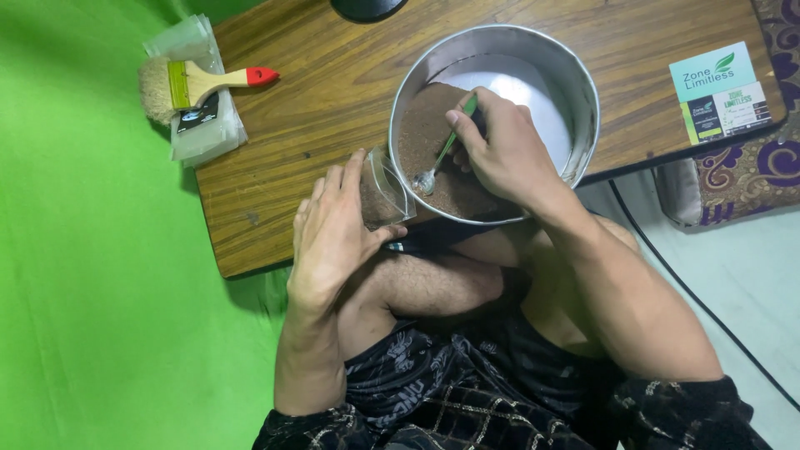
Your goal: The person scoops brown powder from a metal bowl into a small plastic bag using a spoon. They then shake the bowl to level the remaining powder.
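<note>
A round metal bowl (583, 92) sits on a low wooden table (325, 92) and holds a heap of brown powder (425, 133). My right hand (500, 150) reaches into the bowl, gripping a green-handled spoon (442, 154) whose metal tip rests on the powder. My left hand (329, 233) holds a small clear container (385, 190) against the bowl's left rim; some brown powder shows inside it.
A paintbrush with a red-tipped wooden handle (200, 83) lies on a clear plastic bag (208, 133) at the table's left end. A printed card (721, 92) lies at the right end. A green sheet (100, 292) covers the floor; a black cable (692, 292) runs on the right.
</note>
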